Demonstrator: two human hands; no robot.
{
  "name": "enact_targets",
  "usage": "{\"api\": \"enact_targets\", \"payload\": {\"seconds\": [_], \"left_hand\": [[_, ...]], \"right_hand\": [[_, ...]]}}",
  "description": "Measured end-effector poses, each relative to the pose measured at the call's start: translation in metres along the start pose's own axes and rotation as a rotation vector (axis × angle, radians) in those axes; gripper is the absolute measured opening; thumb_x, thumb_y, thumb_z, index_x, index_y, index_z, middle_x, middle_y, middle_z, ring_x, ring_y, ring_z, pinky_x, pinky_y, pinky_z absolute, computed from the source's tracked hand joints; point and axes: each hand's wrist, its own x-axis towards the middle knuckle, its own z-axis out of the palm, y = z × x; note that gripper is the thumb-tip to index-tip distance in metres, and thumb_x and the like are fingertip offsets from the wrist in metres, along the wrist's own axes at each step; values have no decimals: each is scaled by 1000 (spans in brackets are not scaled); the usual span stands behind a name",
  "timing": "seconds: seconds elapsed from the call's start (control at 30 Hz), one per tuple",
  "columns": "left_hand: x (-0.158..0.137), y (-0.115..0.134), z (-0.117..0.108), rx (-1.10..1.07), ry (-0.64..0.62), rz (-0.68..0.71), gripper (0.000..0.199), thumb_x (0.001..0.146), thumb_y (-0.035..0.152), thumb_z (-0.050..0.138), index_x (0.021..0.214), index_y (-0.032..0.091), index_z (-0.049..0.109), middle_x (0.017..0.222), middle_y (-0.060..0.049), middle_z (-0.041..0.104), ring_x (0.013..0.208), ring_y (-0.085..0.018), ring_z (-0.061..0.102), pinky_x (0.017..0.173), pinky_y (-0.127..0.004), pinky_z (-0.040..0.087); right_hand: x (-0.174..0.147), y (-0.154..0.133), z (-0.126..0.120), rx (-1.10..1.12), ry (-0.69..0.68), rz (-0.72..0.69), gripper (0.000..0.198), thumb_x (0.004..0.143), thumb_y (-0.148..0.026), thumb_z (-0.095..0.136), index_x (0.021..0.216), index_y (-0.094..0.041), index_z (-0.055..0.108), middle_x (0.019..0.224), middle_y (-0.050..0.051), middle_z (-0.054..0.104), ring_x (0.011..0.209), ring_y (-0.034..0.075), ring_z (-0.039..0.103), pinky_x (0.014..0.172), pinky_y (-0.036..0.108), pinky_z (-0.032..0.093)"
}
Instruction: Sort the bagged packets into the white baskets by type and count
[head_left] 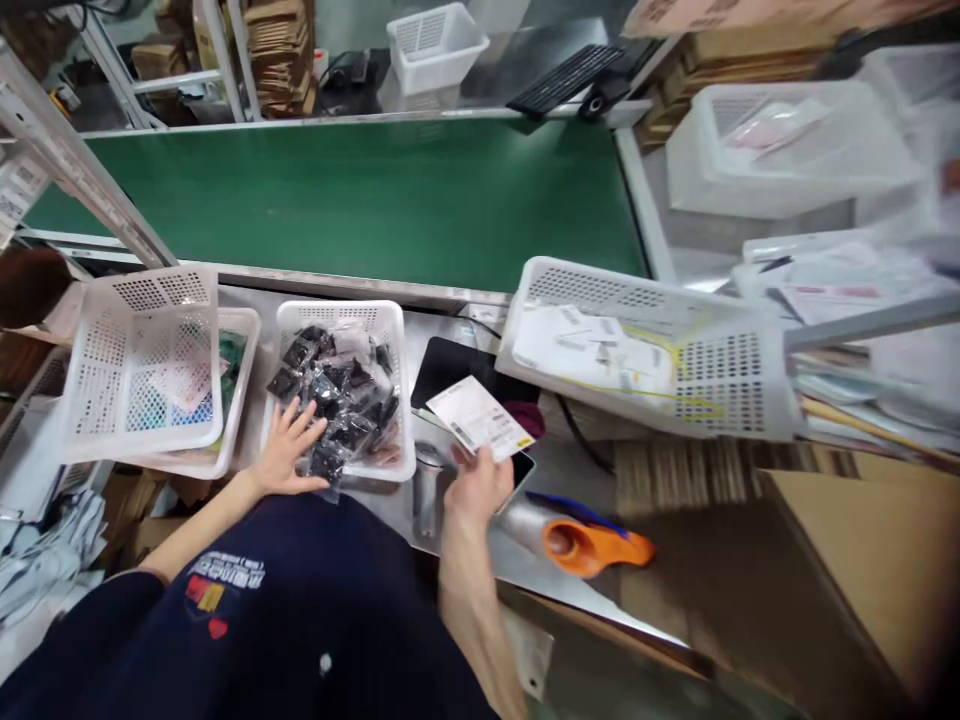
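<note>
Pinching a printed slip (480, 415) with the right hand (478, 488), at its 12 o'clock, spreading the left hand (291, 450) over bagged goods (349, 405) in a basket (407, 440) at the slip's 9 o'clock, apparently choosing, next likely calling for closing on 1!

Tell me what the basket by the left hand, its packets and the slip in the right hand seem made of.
Basket: probably molded plastic, white and dullish, with perforated walls.
Packets: likely wrapped in clear, glossy plastic film, catching bright highlights; material inside unclear.
Slip: perhaps paper or thin card, white, matte, with printed marks.
</note>
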Motion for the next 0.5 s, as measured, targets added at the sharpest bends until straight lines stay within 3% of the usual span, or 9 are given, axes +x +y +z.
{"api": "enact_targets", "payload": {"seconds": [0.1,0.17,0.27,0.37,0.5], "left_hand": [[9,12,22,143,-171,-54,89,92,69,76,168,34,48,181,-17,29,168,-50,17,130,-80,4],[35,10,27,187,-177,-107,89,93,64,77,170,34,44,183,-17,23,169,-49,15,132,-77,4],[82,-1,20,206,-111,-181,95,93,62,77,173,31,38,184,-17,16,170,-49,7,131,-79,1],[116,-11,11,177,-93,-234,89,96,60,73,173,34,36,185,-12,17,170,-47,10,130,-81,2],[124,-19,2,37,-52,-210,91,95,58,74,173,28,37,182,-15,25,168,-43,24,134,-73,12]], "right_hand": [[-6,4,-39,21,60,113,47,65,-49,76,103,-23,66,103,4,77,84,22,74,70,37,65],[-16,7,-47,26,50,146,46,62,-48,77,99,-23,67,99,2,77,78,21,74,65,35,64],[-32,10,-41,36,1,181,48,62,-49,79,100,-22,69,96,4,79,74,20,74,64,34,64],[-39,11,-26,43,-40,182,54,63,-54,80,104,-21,69,96,5,78,72,20,74,66,34,63],[-37,11,-6,-1,-115,138,54,67,-59,75,105,-21,68,102,9,78,79,24,74,69,38,62]]}}
